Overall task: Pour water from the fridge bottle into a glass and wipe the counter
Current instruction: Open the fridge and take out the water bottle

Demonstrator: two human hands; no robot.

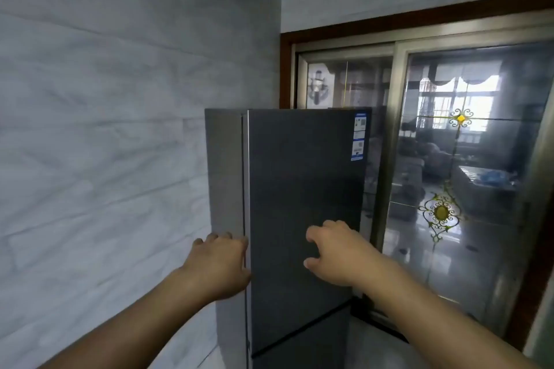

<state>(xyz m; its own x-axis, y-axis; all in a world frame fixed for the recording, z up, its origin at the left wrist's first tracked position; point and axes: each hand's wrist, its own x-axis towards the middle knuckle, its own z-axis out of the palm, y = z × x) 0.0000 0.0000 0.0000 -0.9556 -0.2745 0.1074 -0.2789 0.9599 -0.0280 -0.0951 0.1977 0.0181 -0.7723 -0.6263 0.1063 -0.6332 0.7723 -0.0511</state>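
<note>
A tall dark grey fridge stands in the corner with both doors closed. My left hand rests at the left edge of the upper door, fingers curled around the door's edge strip. My right hand hovers in front of the upper door near its lower right, fingers apart and holding nothing. The bottle, the glass and the counter are out of view.
A pale marbled tile wall runs along the left, close to the fridge's side. Behind and right of the fridge is a sliding glass door in a brown frame, with gold ornaments on the pane.
</note>
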